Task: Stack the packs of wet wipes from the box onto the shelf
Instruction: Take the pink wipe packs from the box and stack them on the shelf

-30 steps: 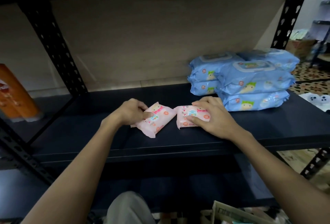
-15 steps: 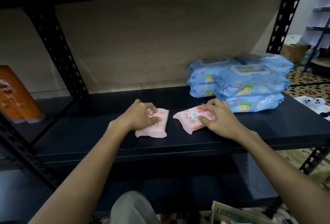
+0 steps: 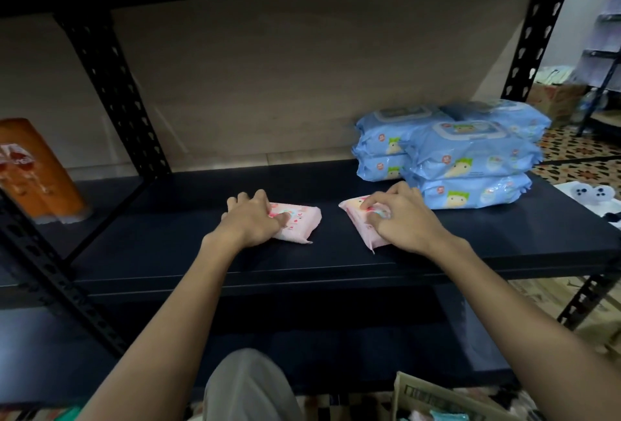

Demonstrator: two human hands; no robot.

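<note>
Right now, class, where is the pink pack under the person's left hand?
In the head view, that pink pack lies flat on the dark shelf, centre-left, under the left hand, apart from the other pink pack.

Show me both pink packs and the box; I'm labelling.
left pink pack (image 3: 304, 221), head view, bare right half.
right pink pack (image 3: 357, 219), head view, left edge.
box (image 3: 423, 395), head view, printed flap.

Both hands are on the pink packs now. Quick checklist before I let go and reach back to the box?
1. Left pink pack flat on shelf: ok.
2. Right pink pack flat: ok, lying skewed.
3. Left hand and right hand each on a pack: ok.
4. Pink packs clear of front edge: ok.
5. Blue stack steady: ok.
6. Packs left in box: cannot tell.
</note>
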